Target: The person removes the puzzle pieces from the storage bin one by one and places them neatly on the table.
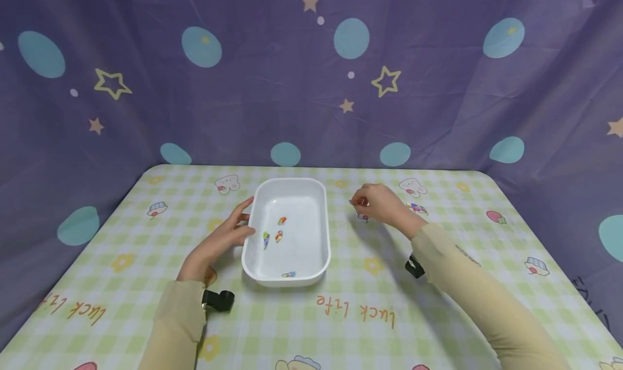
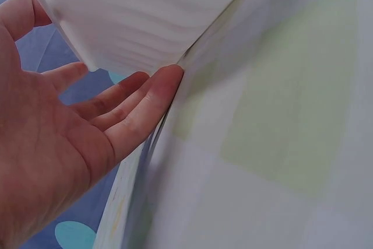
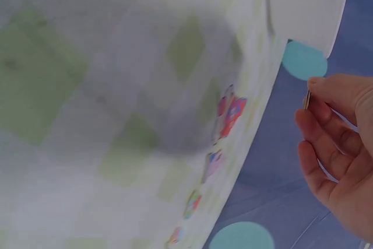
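Four small multicoloured pieces inside a white tray.

The pinched piece is edge-on, probably too small to identify.

bright pieces lie in a white tray.

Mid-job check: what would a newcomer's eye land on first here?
Probably the white tray near the middle of the checkered tabletop, with small colorful pieces lying in it. Next, the right grip, pinching a small thin piece to the tray's right. Behind everything hangs a starry, teal-spotted purple backdrop.
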A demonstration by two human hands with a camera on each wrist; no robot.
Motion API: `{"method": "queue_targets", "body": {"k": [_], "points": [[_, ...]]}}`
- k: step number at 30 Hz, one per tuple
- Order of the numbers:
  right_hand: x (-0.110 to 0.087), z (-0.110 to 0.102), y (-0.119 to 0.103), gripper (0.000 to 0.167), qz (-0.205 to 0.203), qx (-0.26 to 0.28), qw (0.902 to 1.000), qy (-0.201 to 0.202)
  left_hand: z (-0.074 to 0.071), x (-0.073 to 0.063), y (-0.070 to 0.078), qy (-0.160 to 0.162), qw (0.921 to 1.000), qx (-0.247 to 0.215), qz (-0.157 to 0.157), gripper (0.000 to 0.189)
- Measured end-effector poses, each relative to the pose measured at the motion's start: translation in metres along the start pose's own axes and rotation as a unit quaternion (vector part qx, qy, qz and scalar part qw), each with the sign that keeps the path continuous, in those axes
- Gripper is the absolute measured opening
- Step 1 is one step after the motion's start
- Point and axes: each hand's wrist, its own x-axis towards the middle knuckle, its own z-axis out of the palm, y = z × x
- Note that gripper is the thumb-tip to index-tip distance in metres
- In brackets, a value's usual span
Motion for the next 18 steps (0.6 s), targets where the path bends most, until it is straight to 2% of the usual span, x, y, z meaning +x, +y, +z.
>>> {"method": "queue_targets", "body": {"k": [4,12,18], "points": [[-0.007,0.003,0.008,0.014,0.012,-0.001,0.9998,-0.013,0.000,0.001,-0.001,0.000,1.0000,0.004,0.002,0.070],[-0.017,0.014,0.025,0.010,0.022,0.003,0.9997,-0.008,0.000,0.000,-0.001,0.004,1.0000,0.001,0.001,0.071],[-0.023,0.021,0.034,0.012,0.044,0.011,0.9989,-0.013,0.000,0.000,-0.001,0.004,1.0000,0.002,0.003,0.071]]}}
